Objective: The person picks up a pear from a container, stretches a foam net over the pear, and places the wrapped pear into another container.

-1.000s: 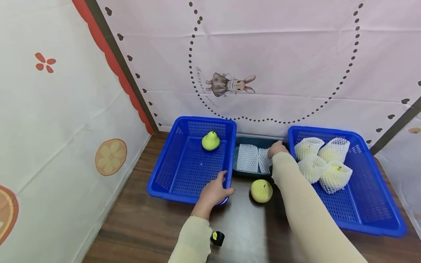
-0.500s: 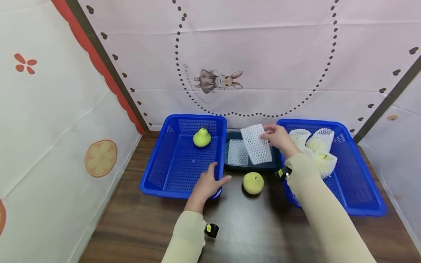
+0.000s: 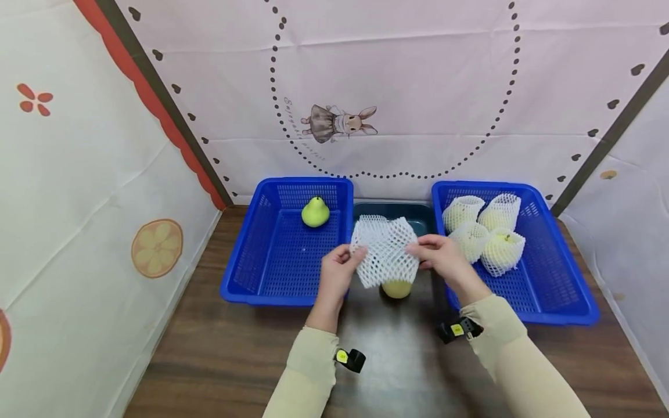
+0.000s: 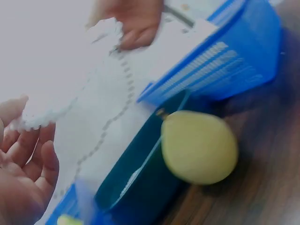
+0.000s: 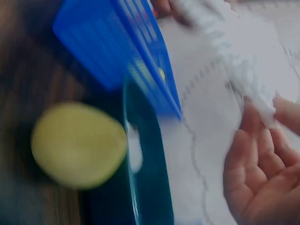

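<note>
A white foam net sleeve [image 3: 385,252] is held up between both hands above the table. My left hand [image 3: 336,274] pinches its left edge between thumb and fingers, and my right hand [image 3: 444,260] pinches the right edge. Below and partly behind the sleeve, a yellow-green pear [image 3: 397,289] stands on the table; the left wrist view shows the pear [image 4: 200,147] whole, in front of the dark green tray [image 4: 140,187]. In the head view the sleeve hides much of that tray [image 3: 425,216].
At left, a blue basket [image 3: 286,299] holds one green pear [image 3: 316,212]. The blue basket [image 3: 567,316] at right holds several pears in foam nets [image 3: 502,251]. A printed cloth wall [image 3: 418,87] rises behind, another at the left.
The right hand lifted the foam net out of the green tray and brought it toward me. The left hand left the basket's edge and took hold of the net's other side.
</note>
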Demonstrator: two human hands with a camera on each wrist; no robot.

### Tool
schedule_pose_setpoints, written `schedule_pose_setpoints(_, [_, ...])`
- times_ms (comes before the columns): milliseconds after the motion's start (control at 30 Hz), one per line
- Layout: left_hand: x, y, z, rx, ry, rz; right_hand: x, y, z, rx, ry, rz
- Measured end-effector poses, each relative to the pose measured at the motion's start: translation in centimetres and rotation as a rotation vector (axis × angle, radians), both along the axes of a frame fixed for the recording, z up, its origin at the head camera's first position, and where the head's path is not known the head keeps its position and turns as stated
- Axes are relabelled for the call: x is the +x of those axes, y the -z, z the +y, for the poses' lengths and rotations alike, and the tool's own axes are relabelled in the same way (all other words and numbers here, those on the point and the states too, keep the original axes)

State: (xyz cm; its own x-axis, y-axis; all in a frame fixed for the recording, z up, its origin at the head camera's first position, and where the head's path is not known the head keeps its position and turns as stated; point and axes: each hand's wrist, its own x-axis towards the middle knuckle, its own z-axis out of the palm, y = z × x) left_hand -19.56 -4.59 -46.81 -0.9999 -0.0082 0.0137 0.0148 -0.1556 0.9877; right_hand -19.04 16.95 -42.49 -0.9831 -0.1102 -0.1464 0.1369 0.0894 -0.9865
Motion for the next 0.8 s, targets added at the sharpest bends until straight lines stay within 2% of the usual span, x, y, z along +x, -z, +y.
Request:
schedule_pose_setpoints(67, [-0.2, 0.1, -0.6, -0.002, -0.050, 0.010, 0.0, 0.3, 0.6, -0.008, 0.075, 0.008])
schedule_pose_setpoints(100, [-0.3, 0.3, -0.8, 0.003, -0.058, 0.006, 0.0, 0.4, 0.7, -0.003, 0.089, 0.022])
schedule_pose_setpoints(167, [-0.4, 0.5, -1.1, 0.052, -0.038, -0.019, 0.0, 0.7, 0.7, 0.001, 0.052, 0.038])
schedule_pose_setpoints(233, [-0.5, 0.8, -1.3, 0.189, 0.014, -0.066, 0.1, 1.2, 0.3, -0.001, -0.015, 0.047])
schedule_pose_setpoints(300, [-0.5, 1.2, -1.4, 0.370, 0.063, -0.125, 0.4, 2.0, -0.1, 0.011, -0.046, 0.053])
schedule_pose_setpoints(367, [-0.6, 1.7, -1.7, 0.538, 0.092, -0.179, 0.8, 3.1, -0.6, 0.045, -0.032, 0.025])
schedule_pose_setpoints(433, [-0.6, 2.2, -2.0, 0.646, 0.119, -0.208, 1.5, 4.4, -1.1, 0.101, 0.006, -0.019])
schedule_pose_setpoints(500, [-0.6, 2.6, -2.2, 0.696, 0.125, -0.221, 2.1, 6.0, -1.7, 0.172, 0.038, -0.053])
schedule_pose_setpoints(600, [-0.5, 3.0, -2.5, 0.745, 0.135, -0.202, 2.6, 8.5, -2.5, 0.237, 0.069, -0.083])
schedule_pose_setpoints(700, [-0.4, 3.2, -2.7, 0.767, 0.151, -0.196, 2.6, 10.8, -3.0, 0.292, 0.093, -0.064])
schedule_pose_setpoints(800, [-0.5, 3.1, -2.8, 0.776, 0.155, -0.209, 2.2, 12.4, -3.3, 0.339, 0.104, -0.022])
